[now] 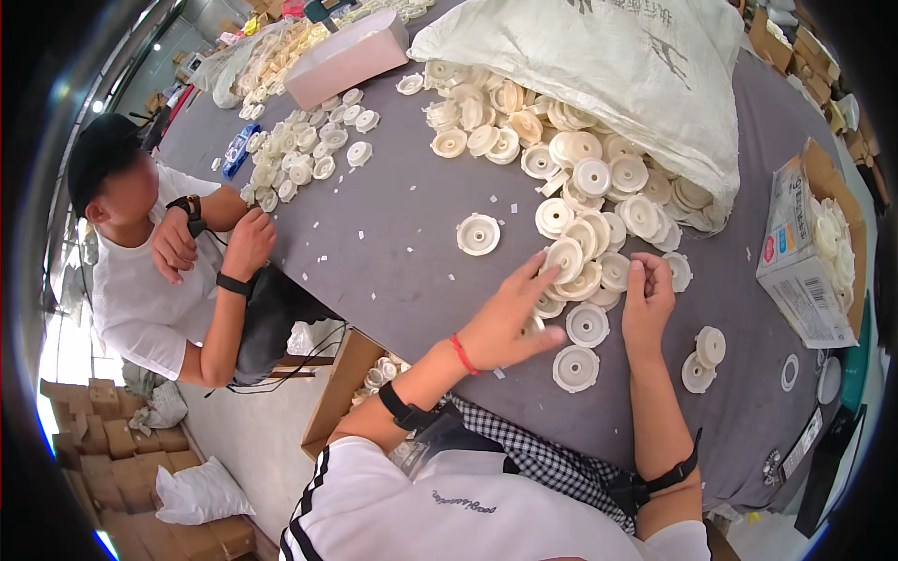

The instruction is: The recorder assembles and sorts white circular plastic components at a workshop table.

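My left hand [510,320], with a red cord at the wrist, reaches over the near edge of a heap of off-white round plastic discs [587,234]. Its fingers and thumb are spread, and the fingertips touch a disc [564,259]. Another disc shows partly under the palm. My right hand [648,304] is at the heap's right side with its fingers curled together, beside a disc [615,271]; whatever it pinches is hidden. Two discs [575,368] lie flat just right of my left thumb. A single disc [478,235] lies apart to the left.
A white woven sack [599,56] spills discs at the back. Two discs [703,358] lie at right, near a carton [814,252] of white parts. At left, a co-worker [168,252] sits by a smaller heap [304,150]. A pink box [346,58] stands behind it.
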A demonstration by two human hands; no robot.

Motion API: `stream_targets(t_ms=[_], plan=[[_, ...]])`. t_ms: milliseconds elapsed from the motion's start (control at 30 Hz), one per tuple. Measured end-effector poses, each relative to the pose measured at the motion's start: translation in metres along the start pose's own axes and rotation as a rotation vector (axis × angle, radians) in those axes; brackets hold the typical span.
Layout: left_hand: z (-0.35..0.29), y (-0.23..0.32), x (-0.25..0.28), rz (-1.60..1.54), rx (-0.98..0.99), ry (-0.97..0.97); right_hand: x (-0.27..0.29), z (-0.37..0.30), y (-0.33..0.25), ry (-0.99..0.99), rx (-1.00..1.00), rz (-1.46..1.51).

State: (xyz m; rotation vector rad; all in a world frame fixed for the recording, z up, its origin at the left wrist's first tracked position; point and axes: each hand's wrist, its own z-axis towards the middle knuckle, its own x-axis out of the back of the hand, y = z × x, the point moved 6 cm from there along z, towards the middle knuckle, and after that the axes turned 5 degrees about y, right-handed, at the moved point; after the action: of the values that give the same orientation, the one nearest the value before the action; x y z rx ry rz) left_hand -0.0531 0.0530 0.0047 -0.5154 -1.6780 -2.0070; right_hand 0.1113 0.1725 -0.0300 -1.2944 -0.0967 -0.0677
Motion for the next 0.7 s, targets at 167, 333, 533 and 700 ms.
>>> stream_targets(t_ms=[167, 333, 533, 700], plan=[[0.016, 0.008, -0.006, 0.409, -0.114, 0.144, -0.005, -0.001, -0.007, -0.036, -0.045, -0.027], [0.05, -0.001, 0.001, 0.41, -0.08, 0.162, -0.002, -0.003, -0.005, -0.027, -0.02, -0.002], [0.073, -0.028, 0.0, 0.217, 0.04, 0.234, 0.001, -0.005, -0.019, -0.022, 0.083, -0.124], [0.074, -0.029, -0.001, 0.128, 0.025, 0.262, -0.001, -0.003, -0.031, -0.031, 0.297, -0.149]])
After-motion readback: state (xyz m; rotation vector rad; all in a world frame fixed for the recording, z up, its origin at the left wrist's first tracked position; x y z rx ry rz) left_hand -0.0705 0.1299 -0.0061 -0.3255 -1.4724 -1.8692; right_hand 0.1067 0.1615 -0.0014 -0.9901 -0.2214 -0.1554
